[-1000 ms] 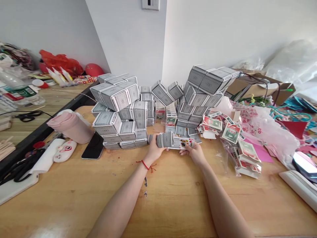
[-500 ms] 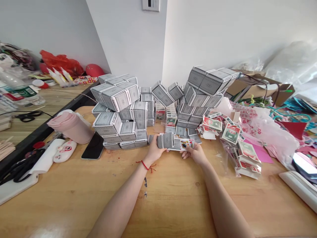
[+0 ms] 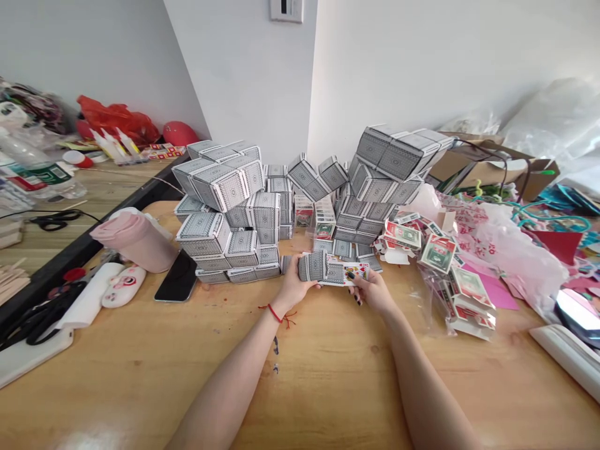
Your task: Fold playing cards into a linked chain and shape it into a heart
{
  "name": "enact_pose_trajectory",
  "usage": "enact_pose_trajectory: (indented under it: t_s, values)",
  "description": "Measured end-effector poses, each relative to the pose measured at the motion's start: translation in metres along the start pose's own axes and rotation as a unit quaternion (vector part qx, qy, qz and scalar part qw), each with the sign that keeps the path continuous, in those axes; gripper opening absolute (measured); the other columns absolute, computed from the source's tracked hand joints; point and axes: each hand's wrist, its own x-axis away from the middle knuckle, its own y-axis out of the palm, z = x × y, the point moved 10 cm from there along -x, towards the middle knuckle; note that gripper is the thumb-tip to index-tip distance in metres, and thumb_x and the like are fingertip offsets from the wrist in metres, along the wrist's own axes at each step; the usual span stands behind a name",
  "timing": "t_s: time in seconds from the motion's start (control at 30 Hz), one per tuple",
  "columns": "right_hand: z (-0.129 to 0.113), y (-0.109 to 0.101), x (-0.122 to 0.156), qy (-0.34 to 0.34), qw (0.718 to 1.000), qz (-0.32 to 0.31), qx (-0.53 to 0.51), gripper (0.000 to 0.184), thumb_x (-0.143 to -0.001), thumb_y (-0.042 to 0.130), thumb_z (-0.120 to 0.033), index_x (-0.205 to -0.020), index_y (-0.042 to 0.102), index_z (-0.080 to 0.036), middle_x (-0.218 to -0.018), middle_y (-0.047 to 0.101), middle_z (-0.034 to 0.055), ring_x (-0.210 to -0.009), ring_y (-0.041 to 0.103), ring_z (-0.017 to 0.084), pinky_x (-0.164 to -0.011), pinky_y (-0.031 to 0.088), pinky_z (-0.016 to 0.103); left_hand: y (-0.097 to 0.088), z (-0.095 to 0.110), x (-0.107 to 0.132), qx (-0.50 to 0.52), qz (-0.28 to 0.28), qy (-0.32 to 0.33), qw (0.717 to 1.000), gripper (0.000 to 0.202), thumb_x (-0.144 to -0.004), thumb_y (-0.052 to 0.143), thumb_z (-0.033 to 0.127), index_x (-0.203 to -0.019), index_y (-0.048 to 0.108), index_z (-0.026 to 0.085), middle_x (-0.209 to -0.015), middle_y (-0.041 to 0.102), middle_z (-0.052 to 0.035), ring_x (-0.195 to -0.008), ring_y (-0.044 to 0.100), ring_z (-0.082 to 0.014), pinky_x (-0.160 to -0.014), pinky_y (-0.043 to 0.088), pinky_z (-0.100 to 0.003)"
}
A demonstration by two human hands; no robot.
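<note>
Folded playing cards with grey patterned backs (image 3: 312, 266) are gripped in my left hand (image 3: 291, 289), its thumb along the lower edge. From them a flat row of cards reaches right and ends in a face-up playing card (image 3: 358, 271) with red and yellow print. My right hand (image 3: 375, 292) pinches that end, a dark-nailed thumb on top and fingertips partly showing below. Behind my hands several loose grey-backed cards (image 3: 344, 249) lie on the wooden table (image 3: 328, 375). How the held cards join is too small to tell.
Stacked blocks of folded cards rise at left (image 3: 220, 187) and right (image 3: 394, 153). Opened card boxes (image 3: 438, 253) and a plastic bag (image 3: 492, 237) lie on the right. A phone (image 3: 175, 278), a pink cup (image 3: 135, 240) and black scissors (image 3: 56, 312) lie left.
My right hand's lower fingers have shifted slightly down and apart under the face-up card's end. My left hand keeps its hold, and the stacks look the same.
</note>
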Motion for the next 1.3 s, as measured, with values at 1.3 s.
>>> enact_pose_trajectory:
  t_s: [1.3]
  values:
    - [-0.006,0.016,0.005,-0.013,0.986,0.04,0.159,0.029,-0.077,0.045,-0.049,-0.084,0.043,-0.021,-0.03,0.04,-0.0108,-0.021,0.029,0.007,-0.023,0.024,0.016,0.002,0.007,0.0,-0.077,-0.008,0.039,0.996,0.049,-0.052,0.067,0.005,-0.093,0.042,0.018,-0.091,0.052,-0.0003,-0.075,0.055,-0.0122,-0.055,0.051,-0.023]
